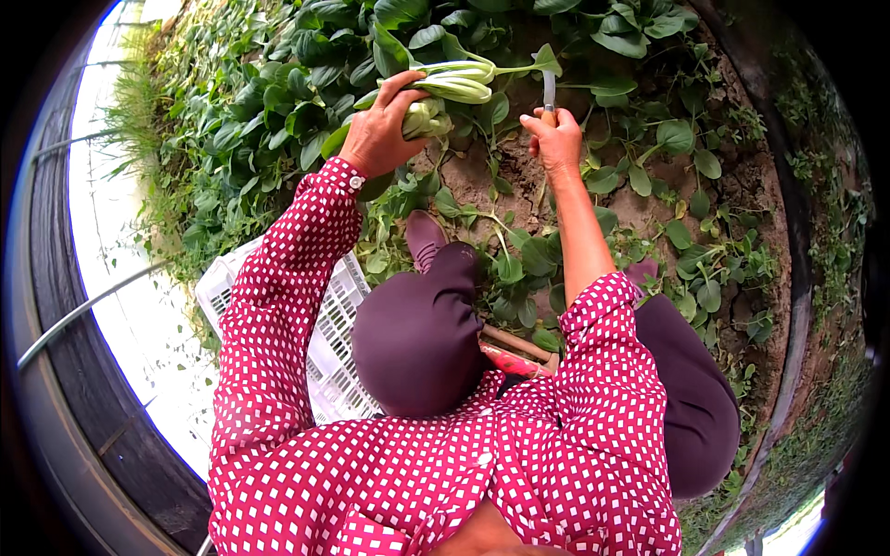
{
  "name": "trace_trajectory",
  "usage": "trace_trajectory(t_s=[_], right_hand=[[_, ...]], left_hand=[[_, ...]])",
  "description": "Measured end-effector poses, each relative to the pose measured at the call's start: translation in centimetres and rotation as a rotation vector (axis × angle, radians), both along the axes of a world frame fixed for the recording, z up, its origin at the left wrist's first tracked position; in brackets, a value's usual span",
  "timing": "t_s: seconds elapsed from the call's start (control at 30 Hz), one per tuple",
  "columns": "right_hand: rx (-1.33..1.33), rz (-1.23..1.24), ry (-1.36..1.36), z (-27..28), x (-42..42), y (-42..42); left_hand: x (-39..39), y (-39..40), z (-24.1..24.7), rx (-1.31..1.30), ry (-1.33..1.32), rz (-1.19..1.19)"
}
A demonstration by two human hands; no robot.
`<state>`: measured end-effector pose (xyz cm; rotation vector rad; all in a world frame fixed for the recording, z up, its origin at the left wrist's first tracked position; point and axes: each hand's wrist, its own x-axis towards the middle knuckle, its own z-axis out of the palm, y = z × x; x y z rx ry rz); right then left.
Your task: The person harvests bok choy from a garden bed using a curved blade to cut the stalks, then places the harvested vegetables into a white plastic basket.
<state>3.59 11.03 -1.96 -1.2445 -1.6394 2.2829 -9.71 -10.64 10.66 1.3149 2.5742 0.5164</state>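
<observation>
My left hand grips a small bunch of leafy greens that look like bok choy. Their pale green stalk bases point right, and dark leaves trail behind the fingers. A second cluster of pale stalks sits lower in the same grasp. In my right hand is a knife with a wooden handle, its blade pointing away from me. A single leaf on a stem stretches from the bunch to the blade's tip; whether the two touch, I cannot tell.
Dense leafy greens grow ahead and to the left. Loose leaves and low plants lie over bare soil. A white plastic crate stands beside my left leg, and a low wooden stool is beneath me. Dark edging borders the right side.
</observation>
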Motion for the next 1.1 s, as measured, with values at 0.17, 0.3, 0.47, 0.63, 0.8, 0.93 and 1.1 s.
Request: trace_trajectory(t_s=[0.17,0.3,0.47,0.63,0.8,0.93,1.1], right_hand=[[-0.297,-0.069,0.347,9.6,-3.0,-1.6],[-0.050,-0.220,0.298,11.6,-4.3,-3.0],[0.967,0.370,-0.137,5.5,-2.2,0.0],[-0.056,0.268,0.375,13.7,-3.0,-7.5],[0.081,0.416,0.426,17.3,-6.0,-12.0],[0.254,0.398,0.473,18.4,-7.9,-13.9],[0.856,0.676,0.501,20.4,-10.0,-13.5]], left_hand=[[3.1,-2.3,1.7,0.182,0.056,-0.031],[5.1,-4.7,2.2,0.180,0.071,0.049],[6.2,-7.3,1.9,0.331,-0.015,0.210],[7.5,-9.6,0.9,0.552,-0.117,0.292],[7.6,-9.8,0.7,0.725,-0.271,0.337],[7.2,-11.4,0.6,0.816,-0.293,0.330],[6.6,-15.3,2.9,1.095,-0.573,0.500]])
